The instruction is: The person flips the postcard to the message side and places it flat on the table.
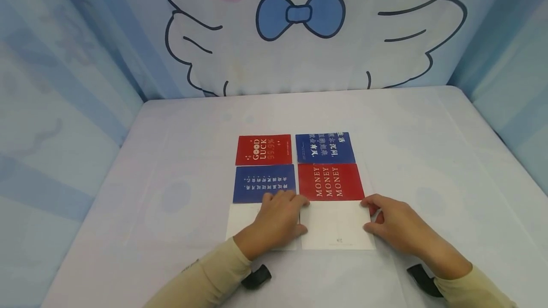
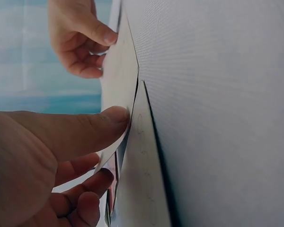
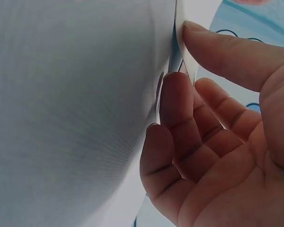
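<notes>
A blank cream card (image 1: 336, 232), with a small mark near its bottom edge, sits at the lower right of a two-column layout of cards. My left hand (image 1: 276, 222) pinches its left edge, the wrist crossing over a second cream card (image 1: 240, 217) and partly hiding it. My right hand (image 1: 398, 227) pinches the opposite edge. In the left wrist view the thumb (image 2: 99, 130) presses the card's face with fingers at the edge; in the right wrist view the other thumb (image 3: 227, 54) does likewise, fingers tucked at the card's underside.
Above the cream cards lie a red MONEY card (image 1: 329, 182), a blue card (image 1: 257, 182), a red GOOD LUCK card (image 1: 261, 151) and another blue card (image 1: 325, 149). All are on a white-covered table (image 1: 171, 156). A patterned curtain (image 1: 299, 61) hangs behind and on both sides.
</notes>
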Available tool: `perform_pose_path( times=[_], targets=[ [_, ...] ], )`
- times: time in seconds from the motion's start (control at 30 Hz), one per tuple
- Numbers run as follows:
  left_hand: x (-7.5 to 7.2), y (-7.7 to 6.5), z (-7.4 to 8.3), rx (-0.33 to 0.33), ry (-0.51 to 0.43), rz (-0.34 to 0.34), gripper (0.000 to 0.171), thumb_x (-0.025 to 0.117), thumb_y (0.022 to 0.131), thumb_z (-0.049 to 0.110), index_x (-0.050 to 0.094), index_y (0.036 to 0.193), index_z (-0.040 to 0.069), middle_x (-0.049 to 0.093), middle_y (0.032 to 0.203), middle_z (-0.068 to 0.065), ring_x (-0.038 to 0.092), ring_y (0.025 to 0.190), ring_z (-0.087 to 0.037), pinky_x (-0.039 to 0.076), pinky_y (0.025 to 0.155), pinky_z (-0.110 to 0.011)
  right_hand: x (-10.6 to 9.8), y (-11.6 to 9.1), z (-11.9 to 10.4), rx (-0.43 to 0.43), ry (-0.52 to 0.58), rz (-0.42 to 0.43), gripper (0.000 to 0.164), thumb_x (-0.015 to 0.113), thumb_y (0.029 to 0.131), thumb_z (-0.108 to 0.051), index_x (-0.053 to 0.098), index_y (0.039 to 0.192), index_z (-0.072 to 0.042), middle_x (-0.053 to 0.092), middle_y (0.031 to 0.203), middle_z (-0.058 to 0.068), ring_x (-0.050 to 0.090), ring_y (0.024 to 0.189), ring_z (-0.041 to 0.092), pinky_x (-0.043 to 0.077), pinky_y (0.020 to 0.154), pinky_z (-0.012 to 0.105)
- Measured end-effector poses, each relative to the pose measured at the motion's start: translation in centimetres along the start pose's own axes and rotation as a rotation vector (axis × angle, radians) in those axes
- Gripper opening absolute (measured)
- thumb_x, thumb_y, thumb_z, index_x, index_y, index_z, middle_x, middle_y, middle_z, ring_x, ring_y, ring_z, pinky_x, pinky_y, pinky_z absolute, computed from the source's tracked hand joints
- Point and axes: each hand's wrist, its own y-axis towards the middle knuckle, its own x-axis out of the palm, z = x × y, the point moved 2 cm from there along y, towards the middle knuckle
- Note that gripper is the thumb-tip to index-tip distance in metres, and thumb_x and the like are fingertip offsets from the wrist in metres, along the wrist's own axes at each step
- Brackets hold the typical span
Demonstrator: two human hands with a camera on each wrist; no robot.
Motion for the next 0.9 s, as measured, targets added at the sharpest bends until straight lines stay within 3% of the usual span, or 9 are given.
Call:
perform_pose_path(
  times=[0.4, 0.53, 0.77, 0.9],
  targets=[
    [-0.01, -0.13, -0.25, -0.003, 0.013, -0.024, 0.055, 0.087, 0.079, 0.034, 0.067, 0.127, 0.018, 0.064, 0.119, -0.003, 0.053, 0.112, -0.021, 0.041, 0.089, -0.045, 0.17, -0.02, -0.08, 0.037, 0.018, -0.040, 0.058, 0.083, 0.080, -0.013, 0.058, 0.129, 0.002, 0.054, 0.089, 0.002, 0.052, 0.074, 0.017, 0.049, 0.061, 0.029],
    [0.06, -0.10, -0.35, 0.000, -0.004, -0.011, 0.054, 0.088, 0.078, 0.033, 0.068, 0.126, 0.020, 0.058, 0.126, -0.004, 0.049, 0.116, -0.022, 0.040, 0.093, -0.046, 0.15, -0.18, 0.00, 0.020, -0.019, -0.032, 0.059, 0.084, 0.079, -0.017, 0.059, 0.128, 0.002, 0.054, 0.089, 0.002, 0.052, 0.078, 0.018, 0.050, 0.066, 0.032],
    [0.00, -0.02, -0.23, 0.056, 0.010, -0.037, 0.043, 0.085, 0.081, 0.030, 0.071, 0.120, 0.023, 0.061, 0.131, 0.001, 0.047, 0.122, -0.020, 0.039, 0.093, -0.044, 0.20, -0.61, -0.14, -0.048, -0.120, 0.026, 0.061, 0.087, 0.076, -0.020, 0.062, 0.127, 0.000, 0.064, 0.114, 0.013, 0.058, 0.094, 0.026, 0.054, 0.084, 0.051],
    [-0.05, 0.01, -0.16, 0.064, 0.013, -0.062, 0.041, 0.084, 0.083, 0.029, 0.071, 0.120, 0.023, 0.065, 0.128, 0.004, 0.049, 0.119, -0.017, 0.039, 0.091, -0.042, 0.29, -0.65, -0.21, -0.061, -0.132, 0.024, 0.058, 0.087, 0.076, -0.019, 0.064, 0.127, -0.002, 0.064, 0.120, 0.016, 0.058, 0.097, 0.028, 0.053, 0.086, 0.053]
  ],
)
